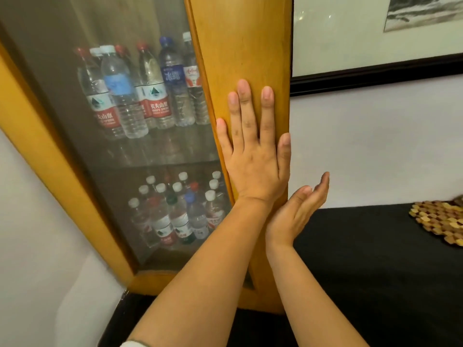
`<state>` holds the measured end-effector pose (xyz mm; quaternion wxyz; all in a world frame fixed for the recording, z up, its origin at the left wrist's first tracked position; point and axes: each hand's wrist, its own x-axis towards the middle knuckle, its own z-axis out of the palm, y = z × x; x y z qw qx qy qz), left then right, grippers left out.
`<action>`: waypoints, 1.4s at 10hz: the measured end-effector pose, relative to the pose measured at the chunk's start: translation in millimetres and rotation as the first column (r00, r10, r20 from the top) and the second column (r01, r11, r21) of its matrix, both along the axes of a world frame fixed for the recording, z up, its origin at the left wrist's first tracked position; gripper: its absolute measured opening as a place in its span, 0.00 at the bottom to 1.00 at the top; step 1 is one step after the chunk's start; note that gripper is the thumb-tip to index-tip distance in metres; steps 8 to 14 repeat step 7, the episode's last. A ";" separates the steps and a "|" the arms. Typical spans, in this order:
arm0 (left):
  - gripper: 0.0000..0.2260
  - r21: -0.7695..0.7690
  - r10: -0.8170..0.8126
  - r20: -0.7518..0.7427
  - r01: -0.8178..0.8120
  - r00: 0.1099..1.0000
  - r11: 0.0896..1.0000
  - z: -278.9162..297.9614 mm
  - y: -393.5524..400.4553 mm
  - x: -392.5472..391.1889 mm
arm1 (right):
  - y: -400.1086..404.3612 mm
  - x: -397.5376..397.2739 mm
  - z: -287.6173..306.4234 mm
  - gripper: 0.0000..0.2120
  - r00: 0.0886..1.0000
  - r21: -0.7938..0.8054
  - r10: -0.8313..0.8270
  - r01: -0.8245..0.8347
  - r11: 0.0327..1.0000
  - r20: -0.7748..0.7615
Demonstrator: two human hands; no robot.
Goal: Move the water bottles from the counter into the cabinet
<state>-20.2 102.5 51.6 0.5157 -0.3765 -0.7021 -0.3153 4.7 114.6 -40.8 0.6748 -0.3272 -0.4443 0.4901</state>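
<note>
The wooden cabinet point(240, 33) stands at the left end of the black counter point(375, 259), its glass-paned door point(75, 71) shut. Above the counter's back edge a black-framed picture point(375, 71) hangs on the white wall point(375, 146). Behind the glass, water bottles point(140, 88) stand upright in a close group on the upper shelf point(175, 161), with red, white and blue caps; more bottles point(180, 209) crowd the lower shelf. The left hand point(253, 151) lies flat on the door's right-hand wooden frame, fingers straight and spread, pressing it. The right hand point(298, 211) is just beside it at the cabinet's right edge, palm up, fingers relaxed, holding nothing. A wooden tile trivet point(441, 219) lies at the counter's right edge.
</note>
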 end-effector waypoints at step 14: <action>0.14 -0.250 -0.229 0.725 0.559 0.649 0.790 -106.2 -105.6 21.7 | 4.5 103.4 53.7 0.08 0.807 0.017 0.552 -0.567 0.823 0.213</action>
